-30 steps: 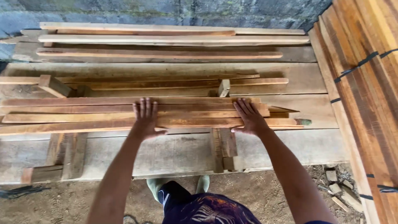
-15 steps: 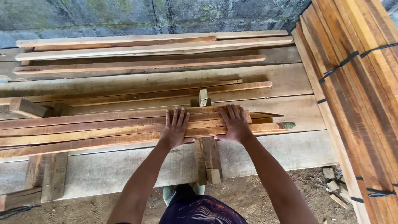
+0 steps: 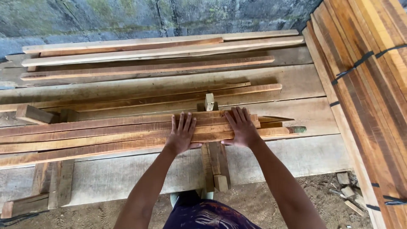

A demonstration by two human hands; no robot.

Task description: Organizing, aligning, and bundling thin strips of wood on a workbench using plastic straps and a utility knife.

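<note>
A bundle of several long reddish-brown wooden slats point(image 3: 106, 135) lies across a wide plank platform point(image 3: 296, 157). My left hand point(image 3: 181, 133) rests flat on top of the slats, fingers spread, thumb at the near edge. My right hand point(image 3: 242, 126) lies flat on the same slats a little to the right, fingers pointing away from me. Both palms press down on the wood; neither hand wraps around a slat. The slats rest on short cross battens point(image 3: 216, 163) underneath.
More slats point(image 3: 161, 44) lie stacked at the back against a stone wall point(image 3: 169, 17). A strapped bundle of boards point(image 3: 369, 85) leans along the right. A small upright block point(image 3: 209, 101) stands behind the hands. Wood scraps point(image 3: 347, 193) lie on the dirt floor.
Both hands slid along the slat bundle and came closer together, from wide apart to nearly side by side. In the last half second they barely moved; the view shifted slightly.
</note>
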